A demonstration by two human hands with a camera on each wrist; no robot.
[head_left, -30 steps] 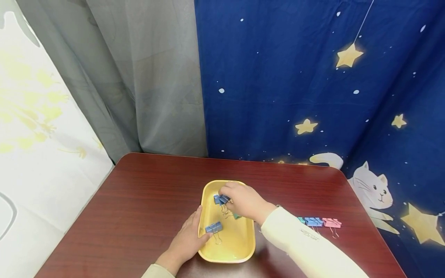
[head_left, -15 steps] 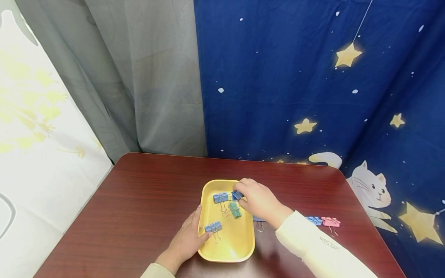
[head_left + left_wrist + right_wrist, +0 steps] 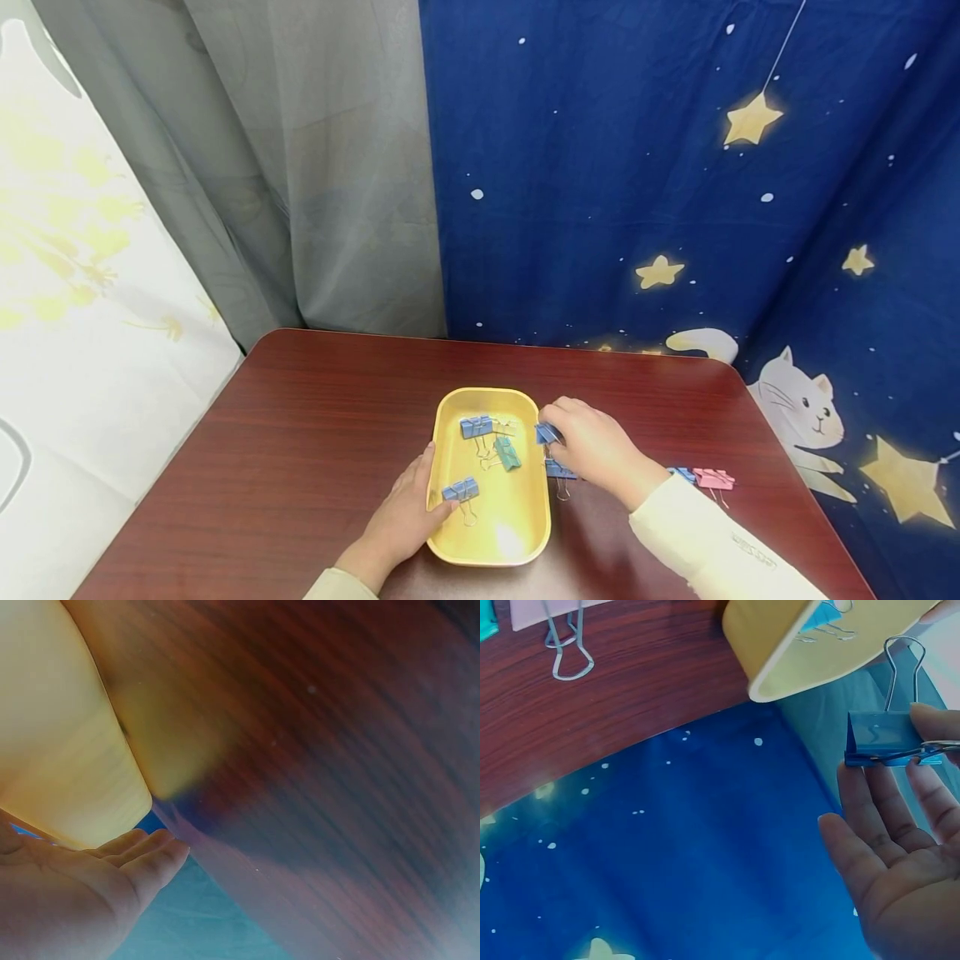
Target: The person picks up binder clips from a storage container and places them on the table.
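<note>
In the head view, my right hand [image 3: 596, 446] pinches a blue binder clip [image 3: 547, 433] just beyond the right rim of a yellow tray [image 3: 540, 533]. The right wrist view shows this binder clip [image 3: 885, 735] between thumb and fingertips, one wire handle sticking up. My left hand [image 3: 401, 512] holds the tray's left side, thumb over the rim and fingers along the outer wall. Beside that thumb, inside the tray, lies a blue binder clip [image 3: 460, 489]. Farther back are another blue clip [image 3: 476, 427], a yellow clip [image 3: 505, 428] and a green clip [image 3: 507, 453].
On the dark red table [image 3: 337, 417], right of the tray, lies a blue binder clip [image 3: 560, 470], partly under my right hand. Farther right, a blue clip [image 3: 682, 474] and a pink clip [image 3: 714, 479] sit side by side. My right forearm covers part of this row.
My right hand has lifted a blue binder clip from the tray's back and carried it right, past the rim. The green and yellow clips there are uncovered. My left hand stays put.
</note>
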